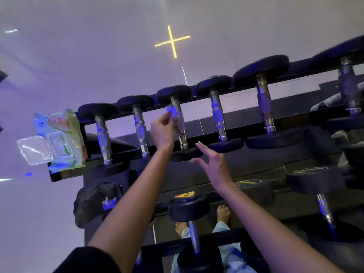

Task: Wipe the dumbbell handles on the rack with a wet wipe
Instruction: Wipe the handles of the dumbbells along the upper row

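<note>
Several black dumbbells with chrome handles lie across the top tier of the rack (275,77). My left hand (162,131) pinches a crumpled wet wipe (172,112) and holds it against the upper part of the third dumbbell's handle (180,125). My right hand (211,164) hovers open with fingers spread, just in front of the near head of that dumbbell (185,155); whether the fingertips touch it I cannot tell. A green wet-wipe pack (59,138) with its clear lid flipped open stands on the rack's left end.
Heavier dumbbells (190,207) sit on lower tiers in front of me, one at centre and one at right (315,180). A black plastic bag (92,201) hangs at the lower left of the rack. My bare feet (222,213) show on the floor below.
</note>
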